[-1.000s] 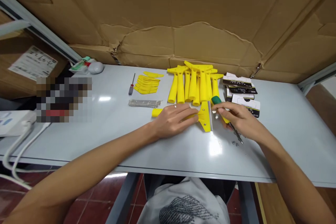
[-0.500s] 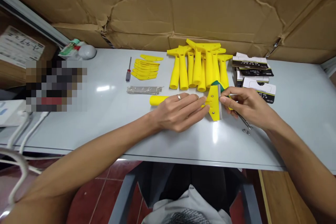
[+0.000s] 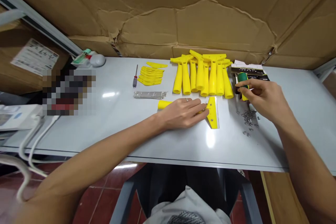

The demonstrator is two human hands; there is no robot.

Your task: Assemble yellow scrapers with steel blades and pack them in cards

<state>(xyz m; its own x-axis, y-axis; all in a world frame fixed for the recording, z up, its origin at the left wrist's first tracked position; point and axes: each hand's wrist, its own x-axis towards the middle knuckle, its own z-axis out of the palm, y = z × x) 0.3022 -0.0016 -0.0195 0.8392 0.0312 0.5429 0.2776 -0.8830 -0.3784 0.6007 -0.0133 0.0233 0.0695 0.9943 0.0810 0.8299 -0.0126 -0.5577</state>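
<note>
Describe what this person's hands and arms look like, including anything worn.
Neither hand wears a glove. The left hand has a silver-coloured ring; none shows on the right hand. The forearms are bare, with no sleeve, watch or bracelet in view.

Creased cardboard (image 3: 147, 29) at the back, white cables (image 3: 24, 173) at left

One scraper (image 3: 212, 113), two screwdrivers (image 3: 243, 76), about eight handles (image 3: 200, 75), roughly six plates (image 3: 151, 76), many screws (image 3: 247, 118) (too heaped to count).
</note>
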